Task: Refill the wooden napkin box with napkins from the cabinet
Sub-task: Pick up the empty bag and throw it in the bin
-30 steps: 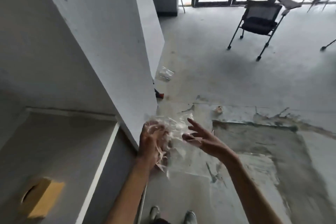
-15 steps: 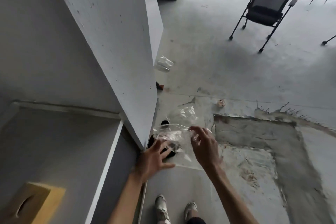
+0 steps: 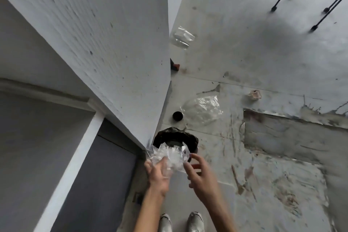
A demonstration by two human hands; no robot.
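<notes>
My left hand (image 3: 157, 174) grips a crumpled clear plastic wrapper (image 3: 169, 155) just above a black-lined trash bin (image 3: 192, 140) that stands on the floor at the wall's corner. Beside the wrapper's right edge is my right hand (image 3: 199, 175), fingers loosely curved and fingertips close to the plastic; motion blur hides whether they touch it. Neither the wooden napkin box nor any napkins are in view.
A white wall pillar (image 3: 113, 43) rises at left, with a grey counter surface (image 3: 37, 147) beside it. Two clear plastic bags (image 3: 203, 111) (image 3: 182, 36), a small black round lid (image 3: 177, 115) and a paper scrap (image 3: 254, 94) lie on the floor. Chair legs (image 3: 320, 5) stand top right. My shoes (image 3: 194, 220) are below.
The view tipped down, so the napkin box left the frame and the bin came into sight. Both hands lowered the wrapper over the bin; my right hand loosened its pinch.
</notes>
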